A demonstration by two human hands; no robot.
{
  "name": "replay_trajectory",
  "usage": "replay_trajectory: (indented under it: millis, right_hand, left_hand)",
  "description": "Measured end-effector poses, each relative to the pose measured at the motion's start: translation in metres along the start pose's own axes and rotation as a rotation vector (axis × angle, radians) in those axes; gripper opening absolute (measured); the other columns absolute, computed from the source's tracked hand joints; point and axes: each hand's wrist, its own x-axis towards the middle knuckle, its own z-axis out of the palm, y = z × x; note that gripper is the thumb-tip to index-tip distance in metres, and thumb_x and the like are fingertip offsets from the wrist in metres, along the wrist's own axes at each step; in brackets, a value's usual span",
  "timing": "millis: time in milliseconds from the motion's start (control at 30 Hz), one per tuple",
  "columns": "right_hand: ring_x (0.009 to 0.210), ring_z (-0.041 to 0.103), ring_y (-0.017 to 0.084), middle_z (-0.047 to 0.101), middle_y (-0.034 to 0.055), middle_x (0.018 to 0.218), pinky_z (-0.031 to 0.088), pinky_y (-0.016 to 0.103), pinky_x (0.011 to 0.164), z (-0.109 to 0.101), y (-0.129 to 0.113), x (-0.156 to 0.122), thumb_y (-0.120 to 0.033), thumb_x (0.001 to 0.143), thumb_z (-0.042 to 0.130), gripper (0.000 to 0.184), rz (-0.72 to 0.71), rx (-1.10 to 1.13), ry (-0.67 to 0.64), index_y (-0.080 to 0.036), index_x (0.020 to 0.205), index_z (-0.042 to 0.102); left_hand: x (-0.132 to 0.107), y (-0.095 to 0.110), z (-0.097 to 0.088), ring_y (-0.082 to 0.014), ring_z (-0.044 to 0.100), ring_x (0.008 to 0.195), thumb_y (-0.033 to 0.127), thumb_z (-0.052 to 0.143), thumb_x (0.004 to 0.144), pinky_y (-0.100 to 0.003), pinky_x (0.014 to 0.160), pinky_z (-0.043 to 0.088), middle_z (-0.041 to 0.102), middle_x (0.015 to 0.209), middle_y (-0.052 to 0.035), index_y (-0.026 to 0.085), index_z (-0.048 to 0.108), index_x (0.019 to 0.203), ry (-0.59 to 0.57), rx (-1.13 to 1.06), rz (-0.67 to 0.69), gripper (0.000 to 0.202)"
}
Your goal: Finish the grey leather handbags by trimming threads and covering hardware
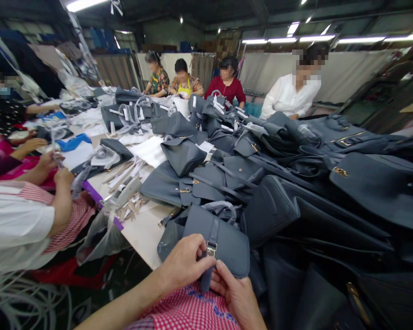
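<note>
A dark grey handbag [192, 224] rests at the near edge of the table, its flap facing me. Down the middle of the flap runs a narrow strap [213, 229] with a gold buckle [211, 250]. My left hand [187, 259] is closed at the buckle, thumb and bent fingers pinching it from the left. From the right, my right hand [236, 291] pinches the strap just below the buckle. The strap's loose end hangs between the two hands. Clear plastic wrap [225, 208] covers the bag's handle behind the flap.
A large heap of dark grey bags [271, 206] fills the table ahead and to the right. Cardboard scraps [132, 206] and white paper [151, 151] lie left of it. Co-workers sit along the left and far sides; one in a white shirt [17, 215] is close on my left.
</note>
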Motion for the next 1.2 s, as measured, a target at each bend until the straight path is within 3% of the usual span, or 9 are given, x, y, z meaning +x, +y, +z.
replay_trajectory:
  millis: [167, 433, 500, 667, 833, 900, 1067, 1133, 1200]
  right_hand:
    - [0.061, 0.074, 0.020, 0.077, 0.0103, 0.070, 0.060, 0.023, 0.054, -0.007, 0.005, 0.004, -0.045, 0.052, 0.091, 0.050, -0.013, -0.062, -0.018, -0.009, 0.083, 0.075]
    - [0.064, 0.075, 0.024, 0.078, 0.0119, 0.073, 0.062, 0.029, 0.057, -0.017, 0.009, 0.011, -0.052, 0.052, 0.088, 0.058, -0.066, -0.180, 0.033, -0.008, 0.086, 0.072]
    - [0.065, 0.075, 0.025, 0.078, 0.0129, 0.075, 0.063, 0.031, 0.060, -0.020, 0.010, 0.014, -0.055, 0.053, 0.087, 0.058, -0.091, -0.245, 0.054, -0.007, 0.084, 0.072]
    - [0.067, 0.075, 0.025, 0.078, 0.0139, 0.076, 0.063, 0.029, 0.061, -0.019, 0.010, 0.017, -0.055, 0.056, 0.085, 0.062, -0.072, -0.271, 0.042, -0.005, 0.092, 0.073]
    - [0.060, 0.073, 0.021, 0.076, 0.0091, 0.068, 0.060, 0.026, 0.057, -0.010, 0.006, 0.011, -0.043, 0.055, 0.090, 0.047, -0.069, -0.123, 0.025, -0.008, 0.082, 0.074]
    - [0.062, 0.073, 0.021, 0.076, 0.0068, 0.069, 0.060, 0.026, 0.057, -0.009, 0.003, 0.008, -0.041, 0.056, 0.090, 0.042, -0.082, -0.098, 0.022, -0.010, 0.080, 0.074]
    - [0.070, 0.074, 0.026, 0.077, 0.0087, 0.073, 0.059, 0.031, 0.061, -0.008, -0.004, 0.002, -0.039, 0.065, 0.085, 0.035, -0.044, 0.001, -0.071, -0.011, 0.082, 0.072]
    - [0.070, 0.074, 0.025, 0.077, 0.0115, 0.075, 0.059, 0.032, 0.061, -0.005, -0.006, 0.002, -0.038, 0.066, 0.085, 0.037, -0.025, 0.027, -0.079, -0.009, 0.084, 0.071]
    - [0.067, 0.074, 0.025, 0.077, 0.0128, 0.075, 0.060, 0.032, 0.060, -0.003, -0.008, 0.001, -0.039, 0.063, 0.087, 0.041, -0.003, 0.032, -0.071, -0.008, 0.086, 0.071]
  left_hand:
    - [0.007, -0.003, 0.005, -0.0158, 0.057, 0.073, 0.023, 0.054, 0.087, -0.026, 0.068, 0.037, 0.062, 0.073, -0.0002, 0.018, 0.055, 0.070, -0.045, 0.110, -0.041, 0.018]
    - [0.008, -0.005, 0.020, -0.0186, 0.058, 0.077, 0.021, 0.038, 0.096, -0.028, 0.070, 0.040, 0.062, 0.083, -0.0044, 0.019, 0.052, 0.083, -0.120, 0.388, 0.158, 0.019]
    - [0.008, -0.004, 0.022, -0.0186, 0.057, 0.077, 0.020, 0.038, 0.095, -0.028, 0.070, 0.040, 0.061, 0.083, -0.0041, 0.019, 0.051, 0.082, -0.108, 0.356, 0.168, 0.018]
    - [0.006, -0.007, 0.018, -0.0161, 0.054, 0.071, 0.023, 0.033, 0.095, -0.027, 0.067, 0.040, 0.055, 0.073, -0.0006, 0.021, 0.043, 0.073, -0.007, 0.057, 0.031, 0.025]
    - [-0.001, -0.008, 0.026, -0.0164, 0.051, 0.071, 0.022, 0.033, 0.094, -0.028, 0.069, 0.039, 0.053, 0.075, -0.0016, 0.021, 0.042, 0.073, 0.049, -0.030, 0.119, 0.023]
    - [-0.005, -0.004, 0.026, -0.0151, 0.051, 0.069, 0.020, 0.038, 0.092, -0.026, 0.067, 0.039, 0.053, 0.072, -0.0007, 0.020, 0.044, 0.072, 0.005, -0.101, 0.162, 0.021]
    - [-0.022, 0.006, 0.004, -0.0117, 0.052, 0.069, 0.017, 0.049, 0.087, -0.020, 0.068, 0.039, 0.056, 0.073, 0.0016, 0.019, 0.050, 0.071, -0.429, -0.220, 0.372, 0.016]
    - [-0.029, 0.002, -0.013, -0.0116, 0.052, 0.069, 0.016, 0.051, 0.085, -0.020, 0.068, 0.039, 0.057, 0.073, 0.0018, 0.019, 0.051, 0.071, -0.410, -0.125, 0.311, 0.015]
    - [-0.036, -0.009, -0.032, -0.0123, 0.052, 0.068, 0.013, 0.052, 0.082, -0.021, 0.065, 0.038, 0.058, 0.071, 0.0023, 0.019, 0.052, 0.075, -0.304, 0.029, 0.181, 0.009]
